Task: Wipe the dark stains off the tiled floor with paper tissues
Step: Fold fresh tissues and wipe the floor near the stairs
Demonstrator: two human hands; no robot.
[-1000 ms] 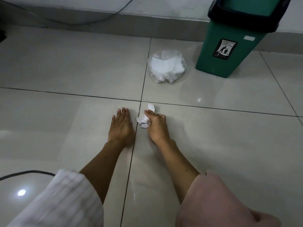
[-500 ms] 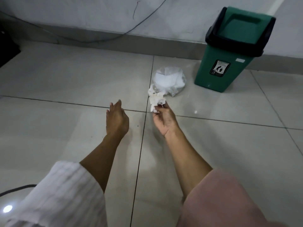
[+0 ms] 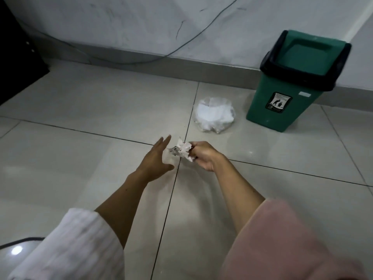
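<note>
Right hand (image 3: 202,156) clutching crumpled tissue (image 3: 182,150) above floor, left hand (image 3: 156,158) beside it, fingers straight.

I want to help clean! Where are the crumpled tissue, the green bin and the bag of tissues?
crumpled white paper tissue (image 3: 182,149), head view, its middle
green plastic bin (image 3: 282,106), head view, front wall
clear plastic bag of white tissues (image 3: 214,116), head view, its middle
</note>
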